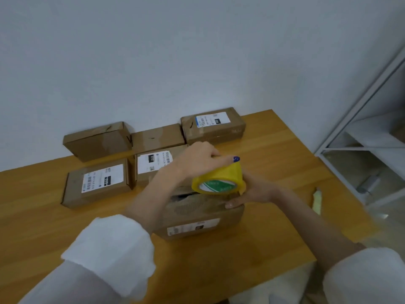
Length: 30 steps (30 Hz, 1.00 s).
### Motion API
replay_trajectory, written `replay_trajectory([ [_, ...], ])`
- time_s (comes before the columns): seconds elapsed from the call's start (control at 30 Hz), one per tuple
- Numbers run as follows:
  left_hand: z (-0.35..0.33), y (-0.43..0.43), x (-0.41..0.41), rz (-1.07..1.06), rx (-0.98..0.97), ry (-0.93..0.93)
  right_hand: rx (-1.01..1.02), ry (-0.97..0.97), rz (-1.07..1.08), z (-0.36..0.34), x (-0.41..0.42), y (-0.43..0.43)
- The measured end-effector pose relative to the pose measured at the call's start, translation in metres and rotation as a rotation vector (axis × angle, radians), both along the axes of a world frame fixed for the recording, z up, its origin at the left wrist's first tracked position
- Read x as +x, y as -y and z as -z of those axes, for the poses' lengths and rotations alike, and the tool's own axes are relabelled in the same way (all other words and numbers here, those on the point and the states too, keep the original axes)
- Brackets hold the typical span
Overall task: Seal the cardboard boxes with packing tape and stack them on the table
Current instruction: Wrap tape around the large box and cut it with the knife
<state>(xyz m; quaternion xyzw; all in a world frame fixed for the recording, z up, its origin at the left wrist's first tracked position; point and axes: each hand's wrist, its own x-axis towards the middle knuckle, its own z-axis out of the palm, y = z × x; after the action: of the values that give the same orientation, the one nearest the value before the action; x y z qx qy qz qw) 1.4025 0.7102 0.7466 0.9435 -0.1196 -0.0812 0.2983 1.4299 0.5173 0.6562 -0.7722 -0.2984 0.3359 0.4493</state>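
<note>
**Tabletop** [219, 260]: wooden, filling the lower half of the frame. Its right edge drops off close to the work area, so anything nudged that way is likely to fall.

**Five boxes** [98, 183]: they lie flat in two rows at centre left, towards the wall, and none is stacked. Several are touching. A forearm sweeping left could shove them together or push one against the wall.

**Open box** [201, 218]: this is the one in work, at centre frame and nearest the person. Its top looks torn, with a dark gap showing. If tape goes on before the flap is pressed flat, the seam will probably bridge the gap and lift. The box could also slide if nothing is holding it down.

**Left hand** [197, 159]: it comes in from the lower left and grips the roll from above, its fingers [236, 159] curled over the rim. The sleeve hangs close to the box and could catch on sticky tape.

**Right hand** [256, 191]: it sits just right of the roll, with fingertips [232, 204] lying on the box's top edge. I cannot tell whether it is pinching a loose tape end. If it is not, the end may snap back onto the roll.

**Tape roll** [219, 181]: yellow, tilted, and held over the box's far right corner. Pulled at that angle, the tape is likely to run crooked or crease.

**Strip** [317, 200]: a pale scrap near the tabletop's right edge that could stick to a sleeve.
</note>
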Motion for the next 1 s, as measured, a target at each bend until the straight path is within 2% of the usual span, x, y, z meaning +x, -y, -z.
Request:
replay_trajectory([
  [0.17, 0.021, 0.005, -0.005, -0.14, -0.432, -0.135, 0.047, -0.09, 0.106, 0.024, -0.001, 0.007],
  [0.27, 0.025, -0.002, -0.013, -0.199, -0.484, -0.241, 0.009, -0.204, 0.096, 0.028, 0.001, 0.008],
  [0.33, 0.025, -0.002, -0.016, -0.239, -0.488, -0.24, 0.006, -0.224, 0.118, 0.033, 0.003, 0.008],
  [0.5, 0.02, 0.002, -0.008, -0.187, -0.35, -0.172, -0.017, -0.249, 0.122, 0.034, 0.003, 0.003],
  [0.6, 0.012, -0.005, -0.009, -0.138, -0.212, -0.12, -0.036, -0.197, 0.12, 0.035, 0.005, 0.005],
  [0.67, 0.005, -0.022, -0.012, -0.119, -0.069, -0.1, -0.027, -0.153, 0.098, 0.035, 0.007, 0.008],
  [0.83, -0.007, -0.061, -0.026, -0.212, 0.468, -0.15, -0.025, -0.143, 0.079, 0.031, 0.007, 0.003],
  [0.87, -0.007, -0.06, -0.027, -0.21, 0.496, -0.154, -0.026, -0.139, 0.076, 0.031, 0.007, 0.003],
  [0.93, -0.007, -0.06, -0.026, -0.192, 0.433, -0.21, -0.025, -0.142, 0.071, 0.03, 0.006, 0.002],
  [1.0, -0.008, -0.07, -0.029, -0.207, 0.204, -0.279, -0.028, -0.138, 0.069, 0.03, 0.007, 0.002],
])
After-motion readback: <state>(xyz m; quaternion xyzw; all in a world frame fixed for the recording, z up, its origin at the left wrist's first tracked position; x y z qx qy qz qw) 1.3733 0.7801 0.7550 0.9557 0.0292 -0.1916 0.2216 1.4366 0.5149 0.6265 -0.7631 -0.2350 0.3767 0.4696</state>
